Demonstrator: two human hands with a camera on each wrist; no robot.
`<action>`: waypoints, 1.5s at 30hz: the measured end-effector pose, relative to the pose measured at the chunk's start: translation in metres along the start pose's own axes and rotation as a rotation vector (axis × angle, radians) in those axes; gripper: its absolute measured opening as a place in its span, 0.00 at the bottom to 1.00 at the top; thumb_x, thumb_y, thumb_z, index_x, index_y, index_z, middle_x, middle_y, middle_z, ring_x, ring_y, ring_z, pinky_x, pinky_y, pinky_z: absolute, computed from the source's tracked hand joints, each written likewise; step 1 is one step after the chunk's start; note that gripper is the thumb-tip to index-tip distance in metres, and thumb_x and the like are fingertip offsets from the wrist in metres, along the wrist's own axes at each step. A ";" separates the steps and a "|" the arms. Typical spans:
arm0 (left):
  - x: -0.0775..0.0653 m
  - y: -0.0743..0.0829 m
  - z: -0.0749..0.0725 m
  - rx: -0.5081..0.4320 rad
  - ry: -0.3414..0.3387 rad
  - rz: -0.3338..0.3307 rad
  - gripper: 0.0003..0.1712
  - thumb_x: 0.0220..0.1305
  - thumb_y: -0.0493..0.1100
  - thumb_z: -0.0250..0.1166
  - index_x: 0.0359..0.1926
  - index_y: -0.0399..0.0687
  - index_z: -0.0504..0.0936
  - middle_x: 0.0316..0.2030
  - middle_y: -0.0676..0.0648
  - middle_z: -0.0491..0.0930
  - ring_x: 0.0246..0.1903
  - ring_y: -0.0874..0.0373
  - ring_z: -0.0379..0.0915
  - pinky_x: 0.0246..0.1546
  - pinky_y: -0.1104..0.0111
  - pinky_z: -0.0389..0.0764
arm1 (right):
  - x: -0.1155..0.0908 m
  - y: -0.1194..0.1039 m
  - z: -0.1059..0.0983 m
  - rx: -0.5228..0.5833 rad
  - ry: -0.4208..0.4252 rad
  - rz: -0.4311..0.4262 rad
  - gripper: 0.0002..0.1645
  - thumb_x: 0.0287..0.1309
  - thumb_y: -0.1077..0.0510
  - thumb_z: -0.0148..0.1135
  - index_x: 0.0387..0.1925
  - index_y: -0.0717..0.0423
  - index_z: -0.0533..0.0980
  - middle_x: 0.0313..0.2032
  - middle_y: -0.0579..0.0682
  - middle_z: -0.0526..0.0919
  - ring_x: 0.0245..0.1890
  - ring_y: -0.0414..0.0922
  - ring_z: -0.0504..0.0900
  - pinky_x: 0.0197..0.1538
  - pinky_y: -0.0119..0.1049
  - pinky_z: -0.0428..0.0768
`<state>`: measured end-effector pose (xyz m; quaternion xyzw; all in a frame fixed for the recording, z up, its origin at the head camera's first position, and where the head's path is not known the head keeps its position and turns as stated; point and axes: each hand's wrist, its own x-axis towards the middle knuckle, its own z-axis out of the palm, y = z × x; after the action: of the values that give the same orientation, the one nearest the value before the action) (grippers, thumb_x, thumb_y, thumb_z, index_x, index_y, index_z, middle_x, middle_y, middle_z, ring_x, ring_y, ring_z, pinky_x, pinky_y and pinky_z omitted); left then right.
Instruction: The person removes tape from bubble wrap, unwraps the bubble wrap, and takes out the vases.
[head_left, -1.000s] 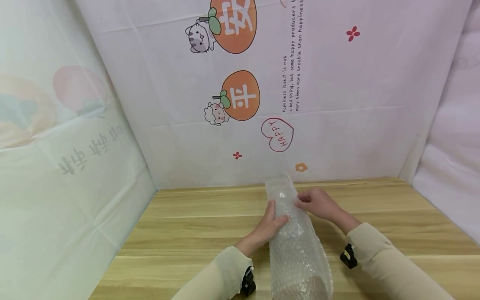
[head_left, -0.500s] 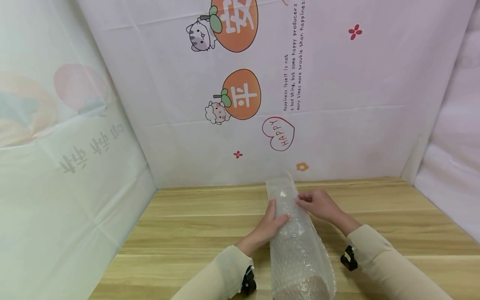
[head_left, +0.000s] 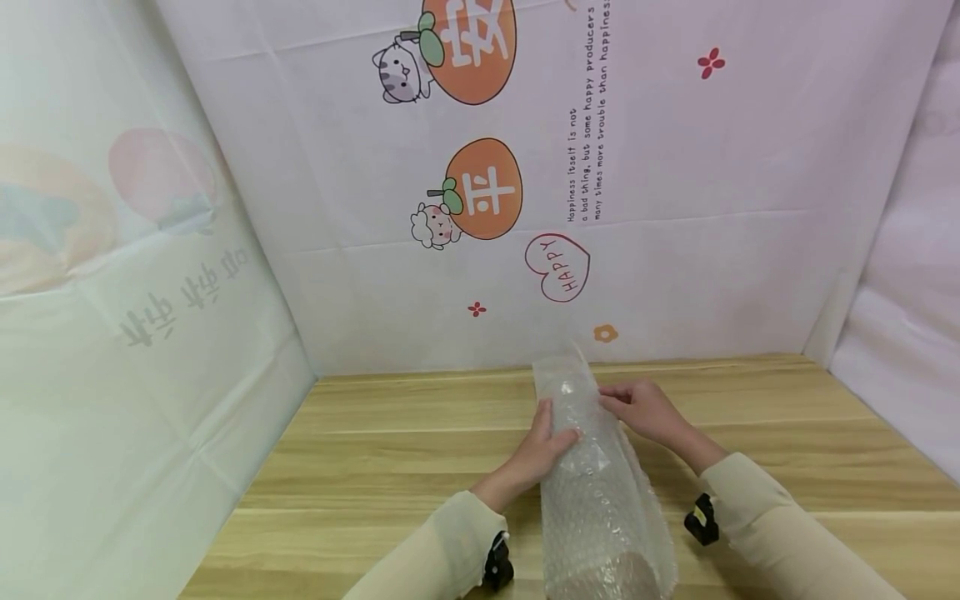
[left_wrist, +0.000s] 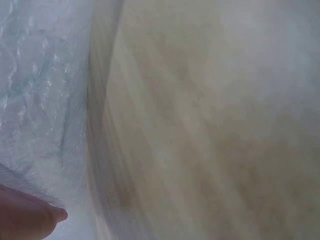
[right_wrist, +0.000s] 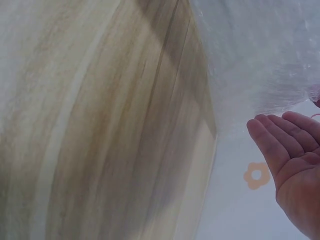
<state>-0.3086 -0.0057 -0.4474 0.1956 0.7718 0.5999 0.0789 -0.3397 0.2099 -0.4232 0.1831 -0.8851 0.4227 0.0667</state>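
Observation:
A long piece of bubble wrap (head_left: 600, 500), folded or rolled into a sleeve, lies lengthwise on the table and reaches the back edge. My left hand (head_left: 534, 450) grips its left side, thumb across the top and fingers along the edge. On the opposite side my right hand (head_left: 645, 410) pinches the wrap's right edge between thumb and fingertips. At the near end a brownish patch shows through the plastic; what it is I cannot tell. In the right wrist view, the fingers (right_wrist: 285, 137) meet the wrap's edge; the left wrist view catches one fingertip (left_wrist: 35, 215) against the wrap.
The wood-grain table (head_left: 390, 467) extends to both sides of the wrap. A white printed cloth (head_left: 675, 208) hangs behind it, and another cloth (head_left: 135, 400) hangs at the left. Black wrist devices (head_left: 701, 521) are worn on both sleeves.
The right hand has shifted slightly to the right with the edge it pinches. The wrap's loose right flap has spread outward to the right. The left hand stays in place.

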 end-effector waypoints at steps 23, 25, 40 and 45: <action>0.000 -0.002 0.001 -0.010 0.007 0.001 0.53 0.63 0.51 0.57 0.74 0.32 0.36 0.74 0.32 0.37 0.71 0.42 0.39 0.68 0.51 0.49 | 0.002 -0.005 -0.015 0.032 -0.097 0.088 0.31 0.70 0.46 0.53 0.58 0.69 0.74 0.52 0.64 0.80 0.45 0.56 0.82 0.44 0.49 0.81; 0.001 -0.002 0.001 -0.012 0.008 -0.004 0.53 0.63 0.51 0.57 0.74 0.31 0.36 0.74 0.32 0.37 0.71 0.42 0.38 0.68 0.51 0.48 | 0.005 -0.003 -0.015 0.018 -0.092 0.107 0.33 0.70 0.44 0.52 0.59 0.68 0.73 0.54 0.65 0.78 0.45 0.59 0.81 0.44 0.48 0.81; -0.001 0.001 0.000 -0.013 -0.002 -0.015 0.53 0.63 0.52 0.57 0.75 0.33 0.36 0.74 0.33 0.38 0.71 0.43 0.39 0.68 0.52 0.49 | 0.036 0.003 -0.009 -0.009 -0.066 0.126 0.33 0.70 0.45 0.52 0.59 0.72 0.72 0.56 0.68 0.75 0.51 0.62 0.78 0.48 0.51 0.80; 0.000 0.002 0.000 -0.008 0.008 -0.008 0.53 0.62 0.51 0.57 0.74 0.31 0.37 0.74 0.33 0.38 0.71 0.43 0.38 0.69 0.52 0.47 | 0.043 0.003 -0.004 -0.019 -0.069 0.141 0.33 0.68 0.44 0.54 0.59 0.70 0.72 0.56 0.67 0.76 0.56 0.63 0.74 0.54 0.56 0.75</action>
<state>-0.3078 -0.0055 -0.4454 0.1898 0.7704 0.6035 0.0793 -0.3810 0.2036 -0.4113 0.1340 -0.9016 0.4113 0.0079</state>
